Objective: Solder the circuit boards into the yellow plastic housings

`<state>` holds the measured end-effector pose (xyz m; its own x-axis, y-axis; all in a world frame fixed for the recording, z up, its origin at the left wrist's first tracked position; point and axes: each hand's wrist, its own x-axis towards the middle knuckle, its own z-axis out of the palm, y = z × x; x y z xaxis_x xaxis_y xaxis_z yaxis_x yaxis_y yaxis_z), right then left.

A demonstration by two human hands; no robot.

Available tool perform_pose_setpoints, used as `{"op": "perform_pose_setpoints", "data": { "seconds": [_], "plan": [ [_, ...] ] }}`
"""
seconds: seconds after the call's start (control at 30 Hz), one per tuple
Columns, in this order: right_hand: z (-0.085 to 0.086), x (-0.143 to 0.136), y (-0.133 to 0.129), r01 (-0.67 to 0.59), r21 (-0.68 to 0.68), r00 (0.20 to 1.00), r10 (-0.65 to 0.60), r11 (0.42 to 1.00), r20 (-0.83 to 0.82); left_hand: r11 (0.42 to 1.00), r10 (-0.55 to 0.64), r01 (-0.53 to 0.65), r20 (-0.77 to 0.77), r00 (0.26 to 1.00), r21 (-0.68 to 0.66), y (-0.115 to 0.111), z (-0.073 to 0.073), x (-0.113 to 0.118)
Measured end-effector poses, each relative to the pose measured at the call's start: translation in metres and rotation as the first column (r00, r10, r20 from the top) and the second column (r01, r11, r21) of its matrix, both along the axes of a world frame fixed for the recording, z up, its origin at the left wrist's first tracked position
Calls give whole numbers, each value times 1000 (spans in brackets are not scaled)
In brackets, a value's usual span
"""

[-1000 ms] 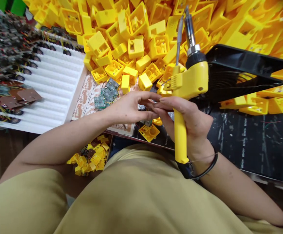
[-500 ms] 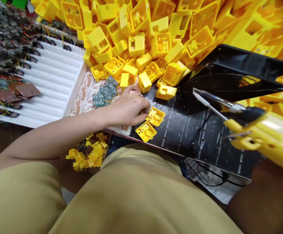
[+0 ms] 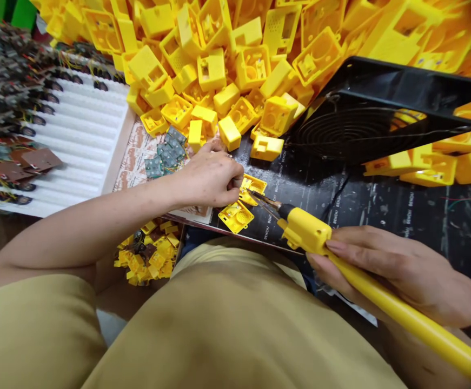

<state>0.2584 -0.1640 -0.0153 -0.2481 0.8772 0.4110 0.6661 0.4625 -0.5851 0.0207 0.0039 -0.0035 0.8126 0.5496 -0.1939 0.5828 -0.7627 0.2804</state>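
My right hand point(image 3: 397, 270) is wrapped round a yellow soldering iron point(image 3: 314, 232), which has a thin metal tube beside its tip. That tip reaches the upper of two small open yellow casings point(image 3: 259, 185); I cannot tell whether it touches. Just below lies the second yellow casing point(image 3: 237, 217), its inside facing up with small metal parts showing. My left hand point(image 3: 214, 175) rests at the left side of the upper casing, thumb and fingers closed. Whatever they pinch is hidden. Several green circuit boards point(image 3: 166, 154) lie beyond the left wrist.
A big heap of yellow casings point(image 3: 227, 65) covers the back of the black worktop point(image 3: 296, 183). A black fan point(image 3: 365, 119) leans at the right. White ridged foam point(image 3: 93, 129) at left bears wired boards point(image 3: 8, 86). More yellow pieces point(image 3: 154, 254) sit low beside my lap.
My right hand has come into view, bringing the soldering iron left and down to the upper casing. My left hand stays at that casing. The whole view has shifted slightly.
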Motion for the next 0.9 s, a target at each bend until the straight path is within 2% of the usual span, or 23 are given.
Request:
{"op": "perform_pose_setpoints", "data": {
  "seconds": [0.13,0.23,0.4,0.53,0.67,0.73,0.9],
  "plan": [
    [11,-4,11,-66,55,996,62,996,66,1000,-10,10,-49,999,-4,1,2,3],
    [20,-8,16,-147,144,986,132,979,105,1000,-19,18,-78,997,-6,1,4,4],
    [31,-9,14,-105,18,986,102,994,135,1000,-19,20,-67,998,15,2,5,5],
    [27,0,14,-85,125,993,73,989,94,1000,-25,26,-99,995,16,3,6,6],
    [21,4,12,-23,69,994,15,997,110,999,-26,30,-144,989,28,3,9,7],
    [19,3,12,-9,93,995,0,996,97,999,-28,34,-151,988,38,3,9,7],
    [14,1,11,10,65,1000,-10,998,1,998,-36,41,-108,993,42,1,5,6]
  ]
}}
